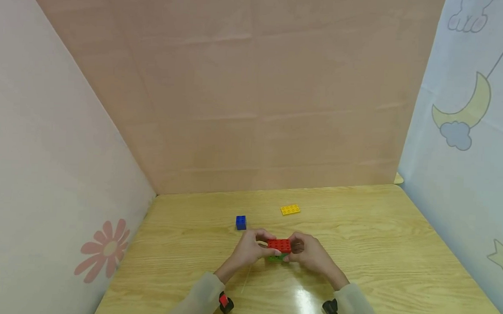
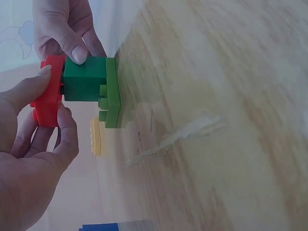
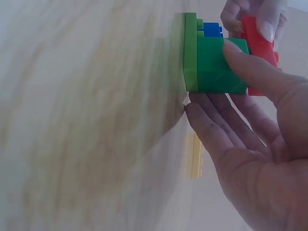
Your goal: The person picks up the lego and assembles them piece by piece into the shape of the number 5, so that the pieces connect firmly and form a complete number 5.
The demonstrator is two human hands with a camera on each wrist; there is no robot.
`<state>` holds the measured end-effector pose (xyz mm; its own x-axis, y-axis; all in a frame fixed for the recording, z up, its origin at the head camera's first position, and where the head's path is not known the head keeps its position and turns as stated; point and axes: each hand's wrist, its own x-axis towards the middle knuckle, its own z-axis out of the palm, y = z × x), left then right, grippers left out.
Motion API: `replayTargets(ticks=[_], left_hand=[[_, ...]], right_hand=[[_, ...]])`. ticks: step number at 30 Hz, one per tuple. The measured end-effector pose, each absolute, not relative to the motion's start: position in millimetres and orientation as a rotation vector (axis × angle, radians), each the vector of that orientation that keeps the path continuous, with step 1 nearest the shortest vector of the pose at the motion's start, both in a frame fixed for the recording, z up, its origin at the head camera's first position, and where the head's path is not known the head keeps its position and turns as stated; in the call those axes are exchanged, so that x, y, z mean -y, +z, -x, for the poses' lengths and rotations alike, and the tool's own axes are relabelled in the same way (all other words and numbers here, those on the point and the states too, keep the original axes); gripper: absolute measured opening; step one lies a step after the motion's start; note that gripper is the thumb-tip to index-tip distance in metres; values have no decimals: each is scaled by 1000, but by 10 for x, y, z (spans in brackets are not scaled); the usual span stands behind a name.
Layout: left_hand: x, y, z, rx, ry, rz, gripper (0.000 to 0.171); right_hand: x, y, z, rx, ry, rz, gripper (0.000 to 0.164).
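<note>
My left hand (image 1: 249, 248) pinches a red toy building brick (image 1: 279, 245) between thumb and fingers. Beneath it, a dark green brick (image 2: 87, 81) stands on one end of a light green plate (image 2: 113, 98), whose bare studs show beside it. My right hand (image 1: 313, 257) holds the dark green brick, thumb (image 3: 236, 53) on its near face and fingers behind. The red brick sits over the dark green studs, slightly tilted, with a narrow gap showing in the left wrist view. The light green plate is low at the wooden tabletop.
Behind my left hand, a small blue brick (image 1: 241, 222) stands on the wooden table (image 1: 190, 252). A flat yellow plate (image 1: 290, 209) lies farther back, right of the blue brick. A brown sheet (image 1: 253, 92) hangs at the rear, with patterned white walls on both sides.
</note>
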<state>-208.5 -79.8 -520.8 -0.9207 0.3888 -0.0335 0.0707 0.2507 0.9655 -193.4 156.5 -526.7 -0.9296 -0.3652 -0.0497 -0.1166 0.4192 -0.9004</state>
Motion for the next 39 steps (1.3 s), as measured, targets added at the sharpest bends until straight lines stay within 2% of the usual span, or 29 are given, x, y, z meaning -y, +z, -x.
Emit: replayTargets(ticks=[39], left_hand=[[781, -5103, 2105, -2427, 1507, -459, 23]], right_hand=[[-1583, -5224, 1909, -2427, -1522, 458, 31]])
